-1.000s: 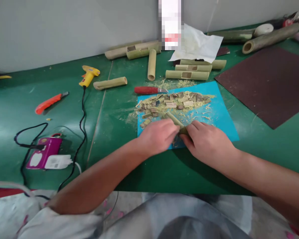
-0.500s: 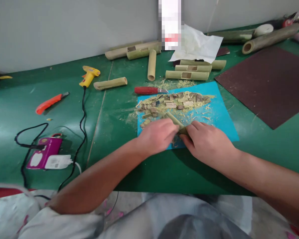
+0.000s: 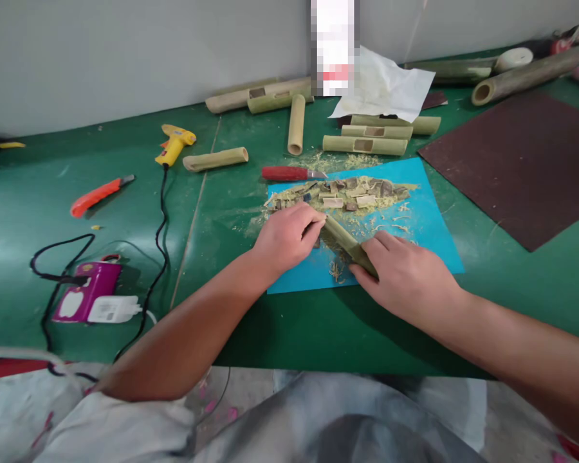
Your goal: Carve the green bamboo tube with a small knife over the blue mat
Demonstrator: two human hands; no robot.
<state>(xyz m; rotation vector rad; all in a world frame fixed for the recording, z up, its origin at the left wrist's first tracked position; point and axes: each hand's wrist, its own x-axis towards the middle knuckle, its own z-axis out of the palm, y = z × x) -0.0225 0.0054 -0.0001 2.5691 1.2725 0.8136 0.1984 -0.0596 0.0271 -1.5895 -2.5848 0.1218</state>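
A green bamboo tube (image 3: 348, 243) lies slantwise above the blue sheet (image 3: 434, 238). My right hand (image 3: 408, 270) is wrapped round its near end, thumb underneath. My left hand (image 3: 287, 235) is closed at the tube's far end, with thumb and fingertips pinched together against it. Whatever those fingers pinch is hidden. Beyond the hands, bamboo chips (image 3: 332, 202) and pale shavings are heaped across the sheet. A red-handled knife (image 3: 285, 173) rests at the sheet's back left edge, its blade pointing right.
Cut bamboo tubes (image 3: 364, 145) with notches lie at the back, some under white paper (image 3: 383, 87). A yellow glue gun (image 3: 174, 143), an orange utility knife (image 3: 99, 197) and a purple power strip (image 3: 92, 289) with cables occupy the left. A dark brown sheet (image 3: 521, 167) lies right.
My left hand has slid from the middle of the bamboo tube to its far end, away from my right hand, uncovering more of the tube. My right hand keeps its grip.
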